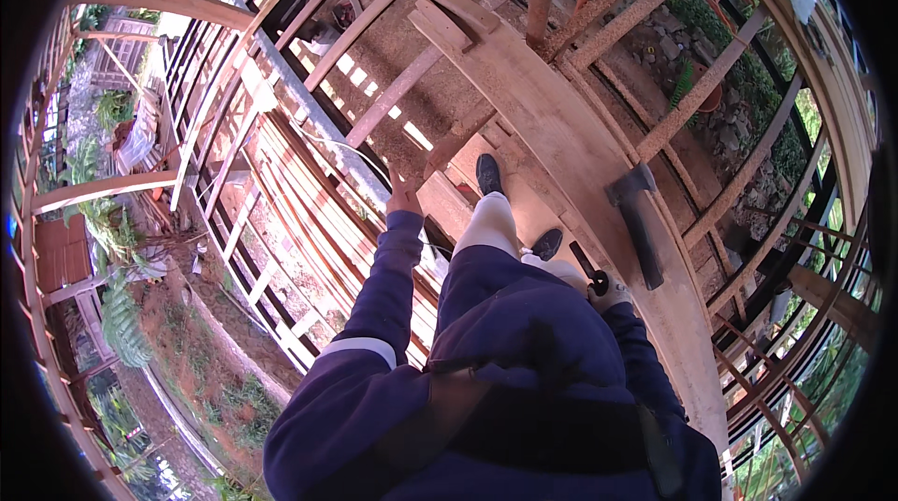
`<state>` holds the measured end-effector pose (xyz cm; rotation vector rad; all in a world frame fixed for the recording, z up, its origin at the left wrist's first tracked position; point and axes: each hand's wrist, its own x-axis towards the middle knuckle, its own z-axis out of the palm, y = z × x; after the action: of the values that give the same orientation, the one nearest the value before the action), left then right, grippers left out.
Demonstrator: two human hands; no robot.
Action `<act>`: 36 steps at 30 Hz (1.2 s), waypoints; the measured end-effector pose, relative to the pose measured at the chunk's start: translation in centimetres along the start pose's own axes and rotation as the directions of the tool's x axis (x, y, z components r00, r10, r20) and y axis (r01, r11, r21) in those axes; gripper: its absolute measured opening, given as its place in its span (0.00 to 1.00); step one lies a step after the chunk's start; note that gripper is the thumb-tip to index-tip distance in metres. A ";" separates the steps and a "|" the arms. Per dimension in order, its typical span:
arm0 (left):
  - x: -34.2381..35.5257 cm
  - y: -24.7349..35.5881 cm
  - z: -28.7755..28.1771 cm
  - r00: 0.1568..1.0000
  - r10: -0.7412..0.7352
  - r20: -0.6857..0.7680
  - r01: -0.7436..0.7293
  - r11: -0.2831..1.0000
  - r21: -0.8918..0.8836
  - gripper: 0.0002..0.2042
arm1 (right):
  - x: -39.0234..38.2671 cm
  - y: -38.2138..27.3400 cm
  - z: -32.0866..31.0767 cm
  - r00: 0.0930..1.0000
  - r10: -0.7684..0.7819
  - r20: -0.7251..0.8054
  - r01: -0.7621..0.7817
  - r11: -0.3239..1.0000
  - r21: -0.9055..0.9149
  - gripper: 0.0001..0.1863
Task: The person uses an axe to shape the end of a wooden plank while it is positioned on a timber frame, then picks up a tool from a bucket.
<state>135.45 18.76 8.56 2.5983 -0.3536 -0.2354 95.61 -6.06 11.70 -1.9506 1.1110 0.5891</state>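
My left hand reaches forward beside a long grey beam, fingers extended; whether it touches the beam is unclear. My right hand, pale and perhaps gloved, grips a slim black tool low beside my right leg. A dark tool with a broad end lies on the wide wooden plank just ahead of that hand. A short wood block rests near the plank's far end. My dark shoes stand on boards beside the plank.
Bundled timber strips run along my left, with open framing beyond. Joists cross open gaps on the right, with rubble and plants below. An upright post stands ahead; a planted slope drops away at lower left.
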 end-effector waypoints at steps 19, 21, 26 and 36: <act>0.1 3.6 3.2 0.882 0.445 -0.154 -0.460 0.885 -0.077 0.17 | 24.2 -3.2 18.9 0.933 -0.327 -0.150 0.258 0.900 -0.353 0.14; 4.9 3.2 5.6 0.781 0.582 -0.227 -0.598 0.801 -0.005 0.16 | 29.7 -2.7 22.8 0.949 -0.298 -0.098 0.250 0.907 -0.338 0.13; 9.1 0.5 12.5 0.760 0.606 -0.233 -0.604 0.792 0.087 0.15 | 41.4 -2.6 31.9 0.966 -0.256 0.036 0.249 0.884 -0.395 0.13; 10.4 -1.2 16.1 0.262 0.889 -0.376 -0.845 0.400 0.356 0.20 | 54.6 0.3 43.3 0.923 -0.375 0.080 0.365 0.794 -0.486 0.16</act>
<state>141.83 9.39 -6.95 1.9690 -1.5356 0.8959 122.64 2.55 -51.94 -2.5395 0.5796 0.6804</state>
